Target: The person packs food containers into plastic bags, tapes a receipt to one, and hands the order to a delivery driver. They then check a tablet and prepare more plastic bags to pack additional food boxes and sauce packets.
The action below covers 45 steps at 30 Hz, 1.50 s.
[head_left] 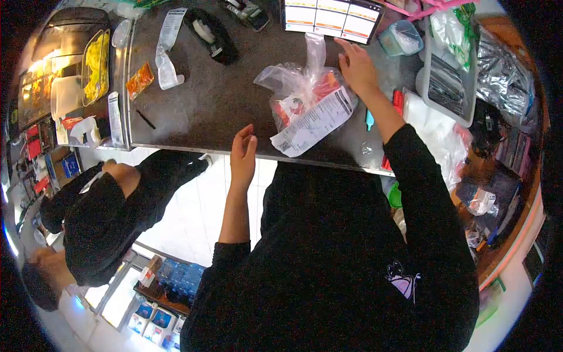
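Note:
A knotted clear plastic bag (pixel 290 97) with red and white contents lies on the dark counter (pixel 205 117). A printed receipt (pixel 316 123) rests on its front. My right hand (pixel 356 66) is open, reaching past the bag's right side to the lower edge of a lit screen (pixel 334 17) that shows several panels. At the counter's front edge, left of the bag, my left hand (pixel 243 146) is raised with nothing in it, its fingers apart.
Tape dispenser (pixel 209 35), long receipt (pixel 167 53), orange packet (pixel 140 81) and black pen (pixel 146 119) lie left. At right are a blue tub (pixel 400 39), a clear bin (pixel 448 82) and a teal marker (pixel 369 119). Another person (pixel 111 211) in black is at left.

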Available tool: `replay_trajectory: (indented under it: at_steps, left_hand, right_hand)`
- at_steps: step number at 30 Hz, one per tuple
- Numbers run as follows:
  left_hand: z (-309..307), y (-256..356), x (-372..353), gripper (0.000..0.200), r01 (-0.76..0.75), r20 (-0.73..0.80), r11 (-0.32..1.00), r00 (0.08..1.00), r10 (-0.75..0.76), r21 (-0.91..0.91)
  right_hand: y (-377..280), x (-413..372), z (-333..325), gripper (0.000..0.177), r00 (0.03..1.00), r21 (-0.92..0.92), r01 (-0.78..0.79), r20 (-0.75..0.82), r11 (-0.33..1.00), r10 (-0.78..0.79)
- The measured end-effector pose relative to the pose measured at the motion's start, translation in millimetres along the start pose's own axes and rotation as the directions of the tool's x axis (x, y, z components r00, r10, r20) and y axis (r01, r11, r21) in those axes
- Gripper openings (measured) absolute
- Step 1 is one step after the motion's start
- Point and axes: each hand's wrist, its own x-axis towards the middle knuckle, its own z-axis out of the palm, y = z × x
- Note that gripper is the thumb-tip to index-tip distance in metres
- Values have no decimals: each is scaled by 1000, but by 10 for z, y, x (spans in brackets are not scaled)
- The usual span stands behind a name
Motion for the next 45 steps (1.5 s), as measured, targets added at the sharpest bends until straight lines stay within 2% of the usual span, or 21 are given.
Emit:
replay_trajectory:
  at_steps: [2,4,5,7,10,12,15,17,21,24,27,30,36,39,42,45]
  left_hand:
    - [-77,12,25,34,-44,29,991,999,41,124]
    - [-195,67,52,32,-69,63,965,997,55,254]
    - [-228,93,67,31,-56,65,973,997,43,222]
    - [-282,148,87,30,-29,71,987,997,18,157]
    - [-238,351,52,29,-28,100,987,995,12,160]
    - [-211,334,39,29,-69,155,983,987,43,168]
    - [-182,403,15,28,-167,218,948,970,108,273]
    - [-168,411,8,28,-192,235,927,965,118,322]
    - [-218,268,80,28,-189,266,943,957,115,274]
    - [-262,300,137,28,-130,255,956,965,61,263]
    - [-284,345,188,28,-214,219,935,964,154,284]
    - [-321,237,239,28,-261,230,921,953,197,291]
    - [-253,324,194,27,-179,238,953,964,120,244]
    - [-205,355,178,26,-148,274,979,956,106,140]
    - [-179,347,166,27,-100,340,994,937,78,47]
    - [-112,562,111,28,-79,376,994,925,46,72]
  right_hand:
    - [-50,185,89,41,996,-91,94,-2,991,-95]
    - [-135,327,106,41,993,-156,79,103,985,-63]
    - [-176,383,124,41,987,-189,73,156,979,-44]
    - [-192,434,231,44,987,-275,113,141,955,-76]
    - [-253,488,247,48,981,-351,162,155,922,-114]
    - [-251,511,272,50,977,-378,202,146,904,-158]
    - [-265,577,341,63,974,-507,176,212,844,-75]
    - [-264,598,365,66,976,-511,193,184,837,-113]
    - [-263,619,415,71,973,-529,223,169,819,-155]
    - [-333,633,401,55,975,-501,185,204,845,-93]
    - [-414,652,362,55,970,-511,141,244,848,-14]
    - [-370,652,402,55,972,-529,155,232,834,-33]
    - [-316,621,465,55,982,-564,173,159,807,-99]
    - [-312,621,455,55,979,-551,194,165,812,-122]
    - [-326,633,413,54,977,-530,184,189,828,-96]
    - [-276,669,418,53,979,-531,157,194,833,-61]
